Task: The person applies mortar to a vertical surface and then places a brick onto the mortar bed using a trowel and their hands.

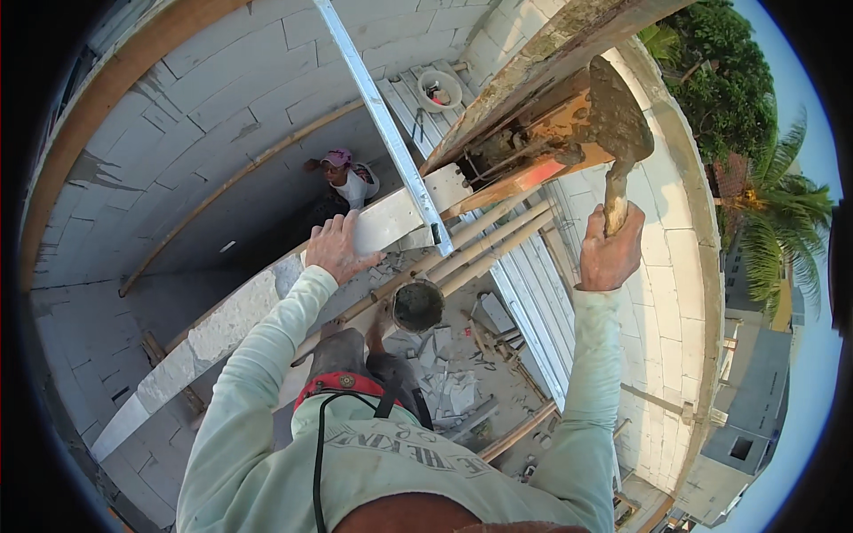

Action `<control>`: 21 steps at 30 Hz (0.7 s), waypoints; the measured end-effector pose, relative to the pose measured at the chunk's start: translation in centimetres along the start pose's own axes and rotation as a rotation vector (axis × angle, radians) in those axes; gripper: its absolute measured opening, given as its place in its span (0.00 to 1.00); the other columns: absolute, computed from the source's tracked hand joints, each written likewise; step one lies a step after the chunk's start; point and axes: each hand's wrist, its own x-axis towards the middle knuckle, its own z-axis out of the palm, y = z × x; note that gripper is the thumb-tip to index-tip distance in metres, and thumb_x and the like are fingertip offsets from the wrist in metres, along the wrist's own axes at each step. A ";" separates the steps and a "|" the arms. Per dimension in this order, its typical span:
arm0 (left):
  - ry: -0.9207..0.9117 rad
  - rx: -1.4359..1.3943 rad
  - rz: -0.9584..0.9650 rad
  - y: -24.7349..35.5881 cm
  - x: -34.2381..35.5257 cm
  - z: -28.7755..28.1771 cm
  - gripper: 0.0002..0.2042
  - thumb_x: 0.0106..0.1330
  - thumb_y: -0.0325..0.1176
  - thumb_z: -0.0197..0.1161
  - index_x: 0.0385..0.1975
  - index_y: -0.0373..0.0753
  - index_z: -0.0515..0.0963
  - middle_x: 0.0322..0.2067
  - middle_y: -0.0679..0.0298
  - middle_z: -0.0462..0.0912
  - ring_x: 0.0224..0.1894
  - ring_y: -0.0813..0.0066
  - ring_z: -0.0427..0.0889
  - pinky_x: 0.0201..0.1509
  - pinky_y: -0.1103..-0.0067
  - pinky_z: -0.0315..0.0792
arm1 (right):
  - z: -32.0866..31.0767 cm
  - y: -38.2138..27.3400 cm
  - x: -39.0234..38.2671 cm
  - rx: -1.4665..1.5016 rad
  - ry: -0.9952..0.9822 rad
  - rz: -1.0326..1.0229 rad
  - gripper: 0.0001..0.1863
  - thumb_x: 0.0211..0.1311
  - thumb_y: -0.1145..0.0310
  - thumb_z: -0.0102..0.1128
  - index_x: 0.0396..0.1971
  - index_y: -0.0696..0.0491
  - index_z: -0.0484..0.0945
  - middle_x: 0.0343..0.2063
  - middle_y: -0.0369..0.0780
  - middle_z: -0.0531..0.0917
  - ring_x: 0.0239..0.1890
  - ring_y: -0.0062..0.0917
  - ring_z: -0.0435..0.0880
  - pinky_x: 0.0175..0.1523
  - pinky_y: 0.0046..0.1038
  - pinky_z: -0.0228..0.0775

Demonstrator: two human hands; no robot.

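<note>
My right hand (609, 249) grips the handle of a trowel (618, 120) loaded with wet grey mortar, its blade raised against a rough timber form (551, 53) at the top of the wall. My left hand (338, 249) rests flat on the top edge of a white block wall (222, 324) that runs diagonally below me. A small bucket of mortar (418, 305) sits just below, between my arms, near bamboo poles (484, 244). A long metal straightedge (382, 120) leans across the wall top.
Another person in a pink cap (348, 178) stands down inside the curved white block room. A white bowl (439, 89) lies on corrugated sheeting. Block offcuts and rubble (449, 373) litter the floor far below. Palms and rooftops lie beyond the outer wall (675, 293) on the right.
</note>
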 end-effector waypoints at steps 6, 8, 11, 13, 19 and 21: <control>-0.009 -0.017 -0.027 0.2 0.2 0.2 0.46 0.47 0.67 0.63 0.61 0.38 0.62 0.45 0.58 0.73 0.50 0.60 0.74 0.52 0.66 0.65 | -3.0 0.8 -0.8 0.132 -0.098 0.086 0.15 0.55 0.70 0.62 0.41 0.59 0.71 0.28 0.45 0.76 0.29 0.36 0.76 0.38 0.34 0.69; -0.032 -0.015 -0.027 0.6 0.3 -0.1 0.46 0.47 0.66 0.64 0.60 0.38 0.63 0.46 0.58 0.73 0.51 0.60 0.74 0.53 0.66 0.65 | -3.5 2.4 -3.4 0.156 -0.109 0.072 0.13 0.55 0.72 0.61 0.39 0.60 0.72 0.28 0.42 0.75 0.26 0.29 0.71 0.36 0.30 0.68; -0.036 -0.010 -0.029 0.5 0.2 0.1 0.46 0.47 0.66 0.64 0.60 0.38 0.63 0.46 0.57 0.73 0.51 0.60 0.74 0.53 0.66 0.65 | -2.7 5.5 -8.8 0.226 -0.159 0.220 0.11 0.55 0.69 0.60 0.35 0.60 0.72 0.22 0.37 0.71 0.20 0.19 0.67 0.28 0.23 0.64; -0.027 0.005 -0.027 0.1 0.4 0.3 0.46 0.47 0.67 0.64 0.60 0.37 0.63 0.45 0.57 0.73 0.51 0.60 0.74 0.53 0.66 0.65 | -2.5 6.1 -12.4 0.261 -0.196 0.310 0.08 0.55 0.72 0.59 0.32 0.59 0.71 0.20 0.36 0.71 0.18 0.16 0.65 0.26 0.20 0.61; -0.036 0.046 -0.016 1.2 1.5 0.4 0.46 0.47 0.65 0.65 0.60 0.36 0.63 0.49 0.54 0.74 0.54 0.57 0.73 0.58 0.63 0.65 | 0.2 11.6 -26.3 0.502 -0.369 0.738 0.10 0.53 0.70 0.60 0.34 0.57 0.72 0.23 0.37 0.72 0.22 0.22 0.68 0.30 0.25 0.63; -0.037 0.077 0.018 1.6 1.4 0.5 0.46 0.47 0.63 0.67 0.60 0.35 0.64 0.49 0.53 0.74 0.54 0.55 0.73 0.58 0.63 0.65 | 2.5 14.3 -31.6 0.418 -0.450 0.850 0.12 0.53 0.68 0.61 0.35 0.57 0.73 0.25 0.40 0.75 0.25 0.26 0.73 0.32 0.29 0.66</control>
